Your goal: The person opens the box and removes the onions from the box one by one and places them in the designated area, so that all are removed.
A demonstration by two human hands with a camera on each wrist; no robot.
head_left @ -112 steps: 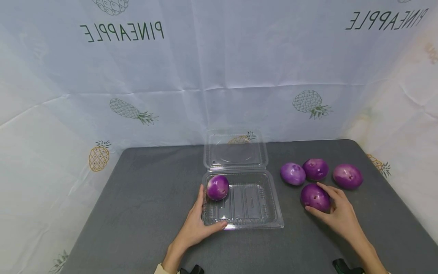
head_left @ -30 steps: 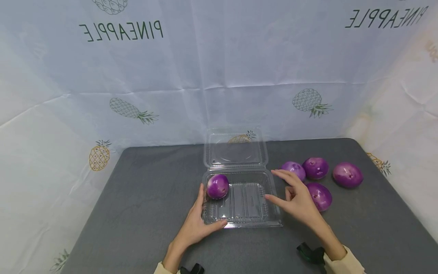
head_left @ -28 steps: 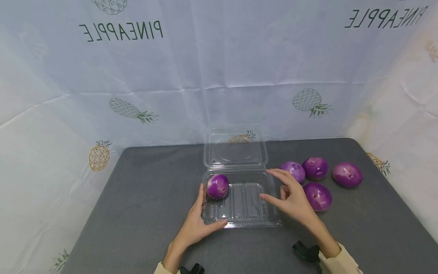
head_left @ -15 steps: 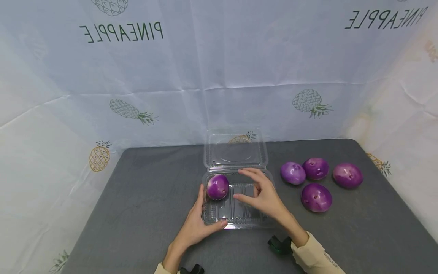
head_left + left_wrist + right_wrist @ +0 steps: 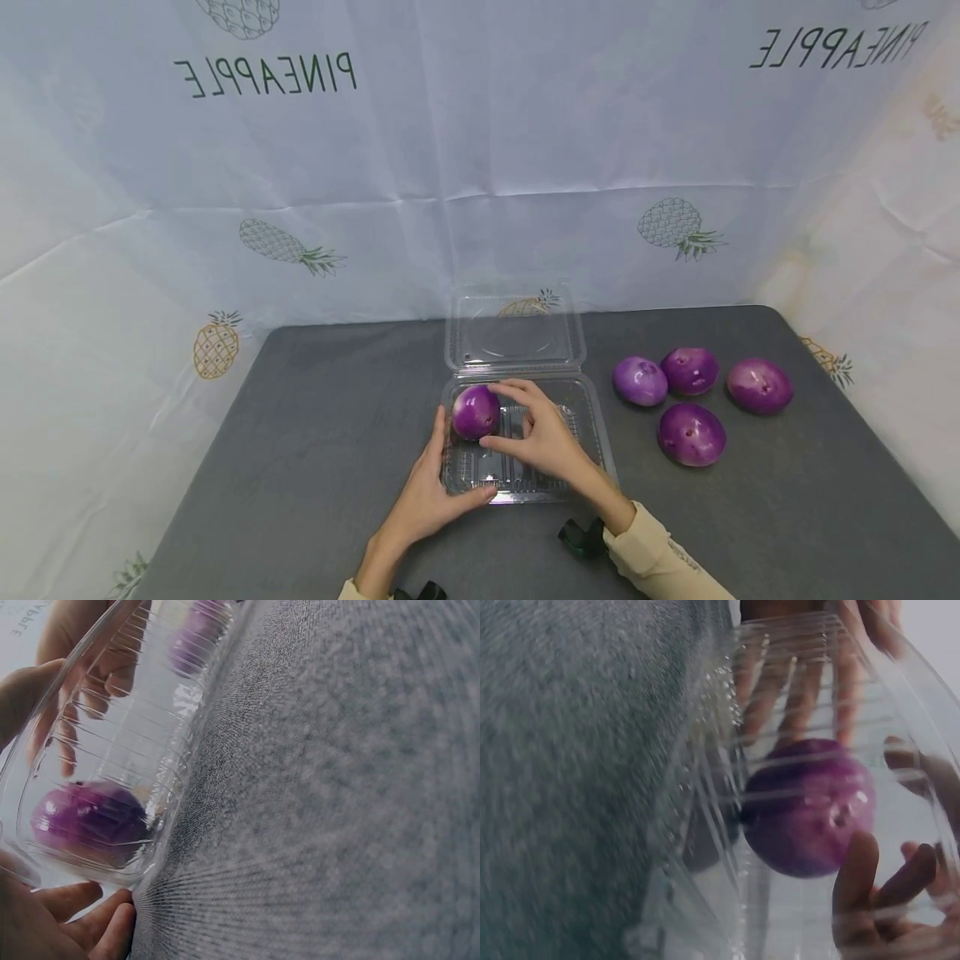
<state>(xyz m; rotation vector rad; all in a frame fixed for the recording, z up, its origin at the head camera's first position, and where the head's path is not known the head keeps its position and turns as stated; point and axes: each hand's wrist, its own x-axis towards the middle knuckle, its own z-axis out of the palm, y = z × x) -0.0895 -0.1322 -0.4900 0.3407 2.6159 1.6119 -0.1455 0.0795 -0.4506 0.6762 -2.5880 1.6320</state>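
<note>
A glossy round purple eggplant [image 5: 476,412], paler at one side, sits at the left end of a hinged clear plastic container [image 5: 603,450]. My left hand [image 5: 427,487] holds the container's near left corner, fingers along its left side and thumb on the front rim. Over the container, my right hand [image 5: 547,437] has thumb and forefinger spread on either side of the eggplant's right part, fingertips right at it. The right wrist view shows a fingertip [image 5: 862,851] overlapping the eggplant [image 5: 810,806]. Through the container wall, the left wrist view shows the same eggplant [image 5: 90,821].
Several more purple eggplants lie right of the container, the nearest one [image 5: 692,435] toward the front. The container's lid [image 5: 516,329] stands raised behind it. A pineapple-print cloth [image 5: 480,167] hangs behind the grey table [image 5: 337,417].
My right hand has left the nearest loose eggplant on the right without it and moved left over the container to the eggplant inside. The left hand has kept its place.
</note>
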